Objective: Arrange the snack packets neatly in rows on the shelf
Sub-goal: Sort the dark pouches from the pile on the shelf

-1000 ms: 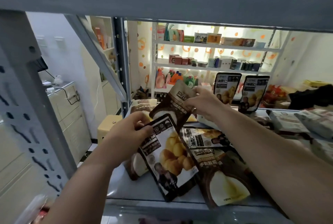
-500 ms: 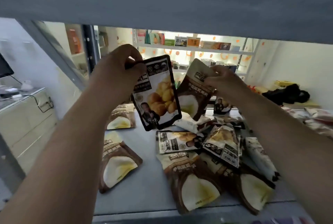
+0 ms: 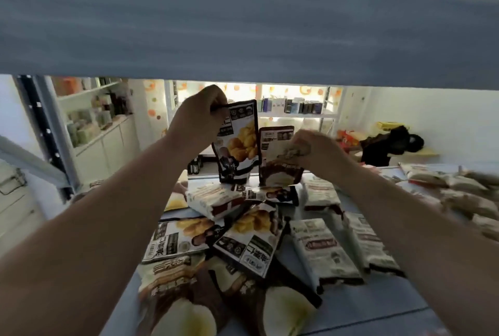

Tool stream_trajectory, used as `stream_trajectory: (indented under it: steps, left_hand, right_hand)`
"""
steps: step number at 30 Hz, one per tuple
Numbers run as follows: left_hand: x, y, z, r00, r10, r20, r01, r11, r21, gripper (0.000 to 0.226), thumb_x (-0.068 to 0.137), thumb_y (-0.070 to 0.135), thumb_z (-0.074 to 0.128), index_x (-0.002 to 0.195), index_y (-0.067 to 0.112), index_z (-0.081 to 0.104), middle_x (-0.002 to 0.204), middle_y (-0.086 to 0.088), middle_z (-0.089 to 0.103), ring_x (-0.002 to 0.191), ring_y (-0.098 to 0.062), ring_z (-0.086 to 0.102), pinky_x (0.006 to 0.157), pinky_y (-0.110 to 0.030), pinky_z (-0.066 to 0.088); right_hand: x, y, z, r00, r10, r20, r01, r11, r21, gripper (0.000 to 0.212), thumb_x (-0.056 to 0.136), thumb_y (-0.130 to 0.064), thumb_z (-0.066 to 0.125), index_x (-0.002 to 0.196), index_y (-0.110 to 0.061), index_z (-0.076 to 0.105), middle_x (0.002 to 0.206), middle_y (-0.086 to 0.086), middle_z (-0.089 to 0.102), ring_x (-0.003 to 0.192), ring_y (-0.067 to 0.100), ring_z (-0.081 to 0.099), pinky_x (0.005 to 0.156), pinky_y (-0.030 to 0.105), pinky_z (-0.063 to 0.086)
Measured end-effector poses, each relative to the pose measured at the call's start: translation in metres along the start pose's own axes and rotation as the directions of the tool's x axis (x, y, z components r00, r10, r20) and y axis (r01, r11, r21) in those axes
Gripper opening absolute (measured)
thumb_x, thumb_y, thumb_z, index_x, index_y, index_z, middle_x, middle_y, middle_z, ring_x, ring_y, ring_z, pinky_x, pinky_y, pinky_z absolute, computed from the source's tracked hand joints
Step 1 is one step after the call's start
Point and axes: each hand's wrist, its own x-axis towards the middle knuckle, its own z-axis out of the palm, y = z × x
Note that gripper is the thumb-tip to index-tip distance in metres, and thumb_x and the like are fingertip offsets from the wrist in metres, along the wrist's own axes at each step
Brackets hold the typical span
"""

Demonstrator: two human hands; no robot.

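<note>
Head view: black packet (image 3: 239, 144) is held upright at the back of the shelf (image 3: 372, 298), its top corner pinched by the left hand (image 3: 197, 117). Just beside it, the blurred right hand (image 3: 316, 149) grasps a brown packet (image 3: 278, 171). Loose packets (image 3: 243, 230) pile nearer, some cut off at the bottom edge. An upper board (image 3: 243, 25) hides everything above.

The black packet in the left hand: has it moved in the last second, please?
Yes: the black packet, in the left hand, went from the near edge of the shelf to its far edge.
</note>
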Motion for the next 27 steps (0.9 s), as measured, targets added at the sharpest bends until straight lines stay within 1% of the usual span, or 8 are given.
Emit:
stream_trajectory:
  steps: [2,4,9,13,17,20,23,27]
  left_hand:
    - [0.001,0.002,0.015,1.0,-0.009,0.009,0.009,1.0,0.001,0.01,0.09,0.02,0.056,0.085,0.029,0.052,0.076,0.012,0.06,0.062,0.004,0.056,0.041,-0.01,0.032]
    - [0.004,0.005,0.027,1.0,-0.008,0.027,0.007,1.0,0.03,0.012,0.091,0.019,0.054,0.085,0.029,0.052,0.08,0.009,0.062,0.064,-0.003,0.056,0.046,-0.019,0.035]
    - [0.005,0.006,0.05,0.997,0.037,0.061,-0.042,0.995,0.087,0.011,0.093,0.015,0.055,0.09,0.026,0.053,0.086,0.007,0.064,0.071,-0.002,0.055,0.052,-0.021,0.039]
    - [0.001,0.006,0.073,0.989,0.071,0.127,-0.086,0.989,0.118,0.013,0.093,0.015,0.058,0.09,0.027,0.052,0.084,0.01,0.061,0.075,-0.006,0.059,0.059,-0.023,0.044]
    - [-0.003,0.007,0.095,0.981,0.077,0.177,-0.093,0.992,0.084,0.014,0.091,0.013,0.06,0.092,0.026,0.054,0.083,0.012,0.06,0.072,-0.006,0.06,0.055,-0.014,0.041]
    - [-0.006,0.007,0.111,0.963,0.07,0.26,-0.082,0.996,0.034,0.011,0.091,0.014,0.06,0.094,0.024,0.056,0.086,0.011,0.062,0.077,-0.003,0.059,0.057,-0.014,0.041]
    - [-0.006,0.007,0.119,0.956,0.069,0.284,-0.07,0.998,-0.006,0.011,0.091,0.015,0.061,0.097,0.024,0.058,0.09,0.013,0.061,0.081,0.002,0.057,0.061,-0.012,0.039]
    - [-0.006,0.007,0.119,0.938,0.053,0.341,-0.052,0.999,-0.012,0.015,0.092,0.016,0.06,0.104,0.024,0.057,0.096,0.008,0.064,0.081,-0.005,0.061,0.057,-0.01,0.043]
  right_hand:
    - [0.001,0.005,0.003,0.955,0.214,0.204,-0.294,0.751,0.591,0.013,0.09,0.001,0.052,0.078,-0.003,0.054,0.071,0.008,0.052,0.066,0.021,0.054,0.063,0.027,0.044]
    - [0.006,0.016,-0.001,0.888,0.207,0.411,-0.454,0.543,0.706,0.015,0.091,-0.001,0.049,0.078,-0.002,0.054,0.065,0.005,0.056,0.055,0.014,0.054,0.056,0.023,0.046]
    - [0.01,0.026,-0.023,0.822,0.116,0.558,-0.499,0.619,0.606,0.033,0.092,-0.004,0.05,0.063,-0.008,0.064,0.055,0.001,0.051,0.048,0.01,0.047,0.054,0.024,0.043]
    - [0.011,0.026,-0.04,0.79,0.092,0.606,-0.487,0.695,0.529,0.015,0.09,0.001,0.05,0.076,-0.002,0.055,0.062,0.004,0.047,0.059,0.016,0.048,0.066,0.031,0.043]
    - [0.013,0.028,-0.056,0.85,0.024,0.527,-0.263,0.885,0.385,0.018,0.089,0.016,0.048,0.085,0.002,0.058,0.082,0.011,0.049,0.075,0.024,0.053,0.072,0.037,0.049]
    - [0.013,0.029,-0.066,0.916,-0.076,0.395,0.13,0.985,-0.11,0.026,0.081,0.001,0.073,0.088,-0.022,0.066,0.087,-0.003,0.062,0.081,0.013,0.061,0.075,0.029,0.053]
    - [0.013,0.026,-0.068,0.936,-0.115,0.333,0.165,0.978,-0.127,0.037,0.075,-0.005,0.082,0.089,-0.035,0.064,0.086,-0.014,0.067,0.078,-0.002,0.062,0.067,0.016,0.051]
    - [0.012,0.017,-0.063,0.964,-0.111,0.243,0.145,0.981,-0.127,0.038,0.076,-0.014,0.082,0.094,-0.04,0.063,0.096,-0.013,0.067,0.088,0.011,0.065,0.07,0.026,0.056]
